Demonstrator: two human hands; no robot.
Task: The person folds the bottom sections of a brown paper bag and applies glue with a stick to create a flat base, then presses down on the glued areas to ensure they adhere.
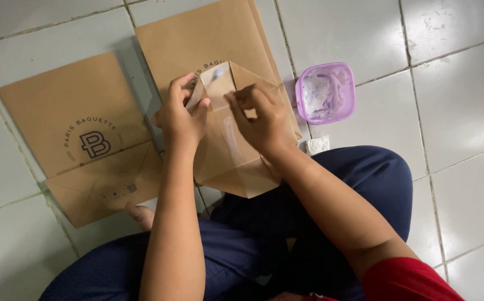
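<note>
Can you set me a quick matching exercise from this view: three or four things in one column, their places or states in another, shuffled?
Things:
1. Finished flat brown paper bag
2. Small purple plastic tub
3. Brown paper bag with opened bottom folds
4. Small white wad

Places or states:
A. Under both hands, bearing a white smear
B. On the tile beside the blue-trousered knee
C. Lying untouched at far left
D. Open, whitish paste inside

Pairs: 1-C, 2-D, 3-A, 4-B
</note>
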